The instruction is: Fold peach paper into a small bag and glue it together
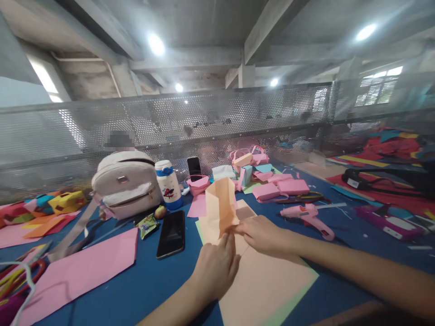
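Observation:
A folded peach paper bag (220, 203) stands open-topped on flat peach sheets (265, 280), with green paper showing beneath their edges. My left hand (217, 267) presses its fingertips at the near bottom edge of the bag, fingers bent together. From the right, my right hand (263, 233) reaches to the bag's lower right corner, its fingers closed on the paper there. The two hands' fingertips almost meet. A pink glue gun (311, 217) lies to the right of my right hand.
Left of the sheets are a black phone (171, 233), a bottle (169, 185), a white backpack (127, 183) and pink paper (91, 267). Pink paper pieces (292, 186) lie behind. A purple device (389, 222) is at the right; scissors (20, 280) at far left.

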Demonstrator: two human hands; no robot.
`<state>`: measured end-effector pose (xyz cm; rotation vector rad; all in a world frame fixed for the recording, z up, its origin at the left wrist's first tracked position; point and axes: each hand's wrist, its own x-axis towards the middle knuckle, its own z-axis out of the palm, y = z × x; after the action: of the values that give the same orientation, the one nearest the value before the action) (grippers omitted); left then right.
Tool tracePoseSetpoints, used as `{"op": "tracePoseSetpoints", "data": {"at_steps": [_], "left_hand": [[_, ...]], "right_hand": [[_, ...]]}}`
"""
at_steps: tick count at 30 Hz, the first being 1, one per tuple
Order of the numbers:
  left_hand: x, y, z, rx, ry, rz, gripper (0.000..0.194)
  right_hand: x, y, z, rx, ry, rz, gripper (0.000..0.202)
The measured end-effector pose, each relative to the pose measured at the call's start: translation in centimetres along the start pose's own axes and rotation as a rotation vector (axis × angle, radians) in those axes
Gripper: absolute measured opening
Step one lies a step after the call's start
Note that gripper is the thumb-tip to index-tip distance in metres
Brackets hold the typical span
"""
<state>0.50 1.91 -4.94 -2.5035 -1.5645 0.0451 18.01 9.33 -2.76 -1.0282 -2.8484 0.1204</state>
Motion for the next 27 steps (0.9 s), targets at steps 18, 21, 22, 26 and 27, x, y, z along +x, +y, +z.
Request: {"op": "tracePoseSetpoints", "data": {"at_steps": [18, 21, 22, 26, 27], "left_hand": [[0.6, -0.5, -0.7, -0.032, -0.054, 0.063, 0.053], [0.6, -0.6, -0.9, -0.041, -0.066, 0.066, 0.054], [0.6, -0.6, -0.9, -0.045, -0.069, 0.065, 0.054], [0.5, -0.6, -0.6, -0.076, -0.049, 0.061, 0.054], [0.4, -0.6, -0.5, -0.084, -0.036, 0.058, 0.054]], "right_hand": [[3.2, -0.7, 0.7, -0.182, -0.014, 0.194, 0.029], [1.5, -0.5, 0.4, -0.177, -0.038, 0.198, 0.036], [1.0, -0.5, 0.3, -0.176, -0.049, 0.197, 0.037], [-0.3, -0.4, 0.4, -0.187, -0.065, 0.181, 0.041], [-0.4, -0.4, 0.5, -0.197, -0.063, 0.180, 0.044]]}}
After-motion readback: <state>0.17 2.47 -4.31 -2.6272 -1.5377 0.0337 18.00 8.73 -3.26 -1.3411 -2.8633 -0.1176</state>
